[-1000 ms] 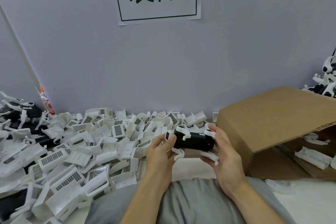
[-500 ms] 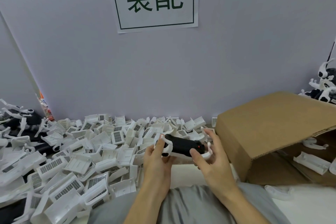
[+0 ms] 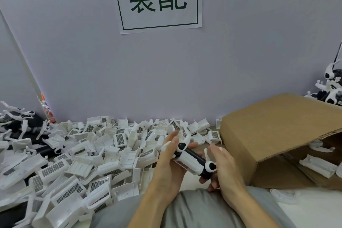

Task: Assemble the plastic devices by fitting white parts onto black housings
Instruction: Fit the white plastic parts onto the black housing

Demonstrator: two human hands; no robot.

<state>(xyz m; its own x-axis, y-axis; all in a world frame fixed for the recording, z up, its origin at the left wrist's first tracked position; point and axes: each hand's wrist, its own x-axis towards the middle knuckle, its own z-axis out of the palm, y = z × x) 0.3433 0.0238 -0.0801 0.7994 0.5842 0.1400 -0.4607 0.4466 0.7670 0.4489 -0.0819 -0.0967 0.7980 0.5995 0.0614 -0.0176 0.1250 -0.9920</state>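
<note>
1. Lower centre of the frame: the left hand (image 3: 169, 163) cradles the black housing (image 3: 194, 157), its fingers wrapped under it.
2. The right hand (image 3: 224, 168) grasps the housing's lower end, fingers curled.
3. Loose white parts (image 3: 83, 155) heap across the lower left; a cardboard box (image 3: 273, 135) sits right.

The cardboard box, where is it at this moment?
In the head view the cardboard box lies on its side at the right, just beyond the right hand, with the pile of white parts to its left.
</note>
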